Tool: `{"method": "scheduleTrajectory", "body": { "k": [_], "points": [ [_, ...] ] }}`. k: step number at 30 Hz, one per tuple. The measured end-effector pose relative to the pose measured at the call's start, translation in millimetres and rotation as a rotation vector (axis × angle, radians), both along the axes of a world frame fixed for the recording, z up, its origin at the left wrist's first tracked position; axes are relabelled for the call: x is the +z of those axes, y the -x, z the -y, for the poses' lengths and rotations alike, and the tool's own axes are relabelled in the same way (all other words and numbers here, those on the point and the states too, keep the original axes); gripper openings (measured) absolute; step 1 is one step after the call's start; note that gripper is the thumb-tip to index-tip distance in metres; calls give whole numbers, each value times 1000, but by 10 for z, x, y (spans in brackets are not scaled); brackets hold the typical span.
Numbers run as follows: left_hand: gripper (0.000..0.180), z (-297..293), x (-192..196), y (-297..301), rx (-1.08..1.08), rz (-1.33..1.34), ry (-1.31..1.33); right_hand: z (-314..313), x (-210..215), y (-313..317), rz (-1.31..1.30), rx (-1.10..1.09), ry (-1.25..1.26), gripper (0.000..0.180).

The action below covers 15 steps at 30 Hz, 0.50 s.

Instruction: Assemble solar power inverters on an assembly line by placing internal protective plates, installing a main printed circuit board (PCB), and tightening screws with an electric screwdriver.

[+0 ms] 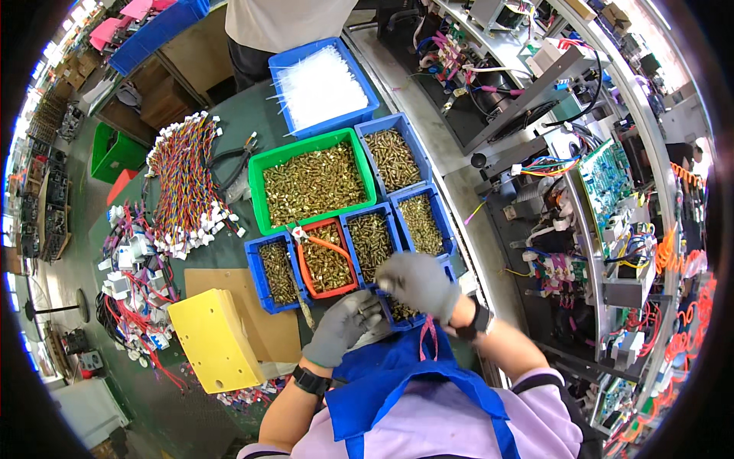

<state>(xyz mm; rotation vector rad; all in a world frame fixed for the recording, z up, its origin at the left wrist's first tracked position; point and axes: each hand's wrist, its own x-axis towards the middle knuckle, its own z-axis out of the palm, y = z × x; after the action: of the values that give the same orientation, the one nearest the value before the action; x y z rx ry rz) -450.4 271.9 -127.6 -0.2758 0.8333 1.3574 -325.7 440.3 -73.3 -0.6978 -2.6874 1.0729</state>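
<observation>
My left hand, in a grey glove, is just below the small bins with its fingers curled in. Whatever the curled fingers hold is too small to make out. My right hand, also gloved in grey, is held over the nearest blue bin of brass-coloured screws, its fingers drawn together and slightly blurred. Around the hands are a red bin of small metal parts and a blue bin of screws. Orange-handled pliers lie across the red bin.
Behind stand a large green bin of metal fasteners and a blue bin of white ties. Bundled coloured wires and yellow sheets lie to the left. Racks with circuit boards line the right. A person stands at the far side.
</observation>
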Motion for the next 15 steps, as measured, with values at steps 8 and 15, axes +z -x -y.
{"method": "scheduleTrajectory", "body": {
  "k": [8,15],
  "points": [
    [34,-120,108,-218,-250,170,-222,535,224,-383,58,-7,-21,21],
    [52,-42,152,-358,-245,-46,-117,647,330,-855,39,-70,42,20]
  ]
}}
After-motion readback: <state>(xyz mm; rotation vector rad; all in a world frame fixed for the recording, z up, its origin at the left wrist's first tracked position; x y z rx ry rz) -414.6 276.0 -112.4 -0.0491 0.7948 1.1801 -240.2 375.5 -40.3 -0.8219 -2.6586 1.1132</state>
